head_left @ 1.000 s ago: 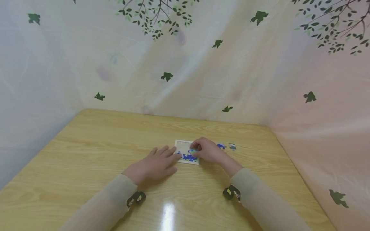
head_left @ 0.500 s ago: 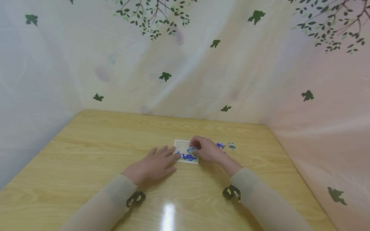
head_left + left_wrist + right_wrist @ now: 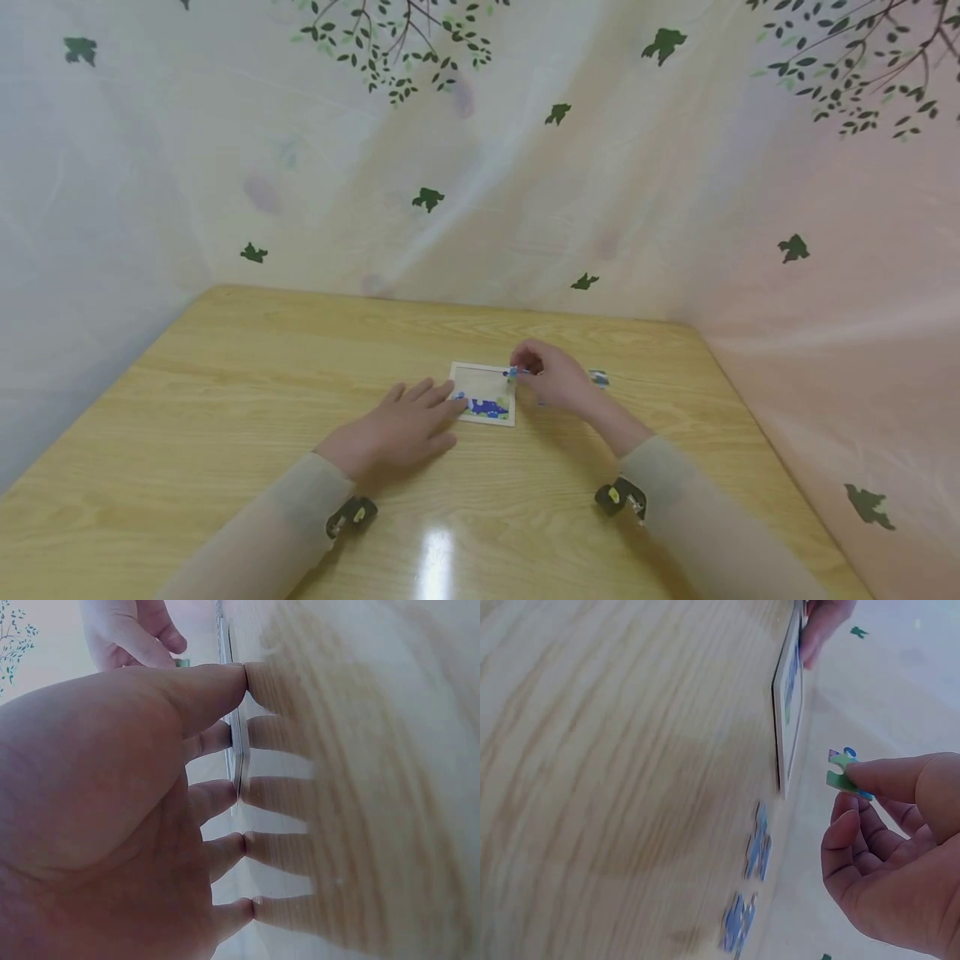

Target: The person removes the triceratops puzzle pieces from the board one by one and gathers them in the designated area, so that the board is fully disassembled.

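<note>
A small jigsaw tray (image 3: 480, 382) with a pale rim lies on the table; blue, purple and green pieces (image 3: 486, 407) fill its near part, and its far part shows bare backing. My left hand (image 3: 396, 427) is spread flat, fingertips touching the table and the tray's left side. Above the tray's right edge, my right hand (image 3: 558, 379) pinches a green and blue puzzle piece (image 3: 844, 776) between thumb and fingers. In the right wrist view this piece is clear of the table and tilted.
Two loose blue puzzle pieces, one nearer the tray (image 3: 758, 841) and one farther off (image 3: 738, 924), lie on the wooden table (image 3: 300, 350). A leaf-printed cloth (image 3: 480, 183) hangs along the table's back and sides.
My right hand has lifted the puzzle piece off the tray's right part and moved it up and to the right. The left hand has stayed in place.
</note>
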A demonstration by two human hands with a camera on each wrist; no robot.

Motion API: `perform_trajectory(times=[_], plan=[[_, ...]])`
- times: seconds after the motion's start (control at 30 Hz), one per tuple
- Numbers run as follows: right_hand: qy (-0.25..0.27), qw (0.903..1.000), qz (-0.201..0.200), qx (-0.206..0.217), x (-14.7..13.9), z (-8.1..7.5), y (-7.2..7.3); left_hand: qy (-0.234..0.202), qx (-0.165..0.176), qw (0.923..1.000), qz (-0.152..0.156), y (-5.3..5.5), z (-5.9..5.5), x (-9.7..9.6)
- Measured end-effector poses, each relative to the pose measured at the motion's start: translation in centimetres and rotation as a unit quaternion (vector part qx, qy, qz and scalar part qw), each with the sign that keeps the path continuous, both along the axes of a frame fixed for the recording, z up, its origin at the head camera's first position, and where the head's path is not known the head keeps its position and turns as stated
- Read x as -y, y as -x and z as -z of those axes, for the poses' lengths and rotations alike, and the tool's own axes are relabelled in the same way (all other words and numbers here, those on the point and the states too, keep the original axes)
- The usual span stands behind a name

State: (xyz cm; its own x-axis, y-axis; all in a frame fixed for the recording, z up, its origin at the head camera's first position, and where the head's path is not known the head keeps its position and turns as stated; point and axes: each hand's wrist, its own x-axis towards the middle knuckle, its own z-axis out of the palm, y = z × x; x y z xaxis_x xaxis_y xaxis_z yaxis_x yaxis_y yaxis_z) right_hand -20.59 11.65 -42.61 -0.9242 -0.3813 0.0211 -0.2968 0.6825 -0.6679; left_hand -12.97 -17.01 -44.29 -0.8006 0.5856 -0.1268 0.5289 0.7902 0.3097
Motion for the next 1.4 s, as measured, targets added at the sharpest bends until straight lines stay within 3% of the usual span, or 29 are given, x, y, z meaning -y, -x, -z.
perform_trajectory(times=[0.5,0.7,1.2,1.4], plan=[[-0.020,0.9990,0.039,-0.008,-6.5,-1.1,-0.1,-0.003,0.008,1.0000,-0.003,0.1,0.0,0.0],[-0.018,0.9990,0.038,-0.014,-8.4,-1.4,-0.5,0.006,-0.005,1.0000,0.004,0.2,0.0,0.0],[-0.039,0.9983,0.044,0.000,-12.1,-0.1,-0.8,0.000,0.009,1.0000,0.003,0.5,0.5,0.2],[-0.037,0.9982,0.039,0.026,-13.3,0.4,-0.7,-0.003,0.008,1.0000,0.002,0.4,0.3,0.0]])
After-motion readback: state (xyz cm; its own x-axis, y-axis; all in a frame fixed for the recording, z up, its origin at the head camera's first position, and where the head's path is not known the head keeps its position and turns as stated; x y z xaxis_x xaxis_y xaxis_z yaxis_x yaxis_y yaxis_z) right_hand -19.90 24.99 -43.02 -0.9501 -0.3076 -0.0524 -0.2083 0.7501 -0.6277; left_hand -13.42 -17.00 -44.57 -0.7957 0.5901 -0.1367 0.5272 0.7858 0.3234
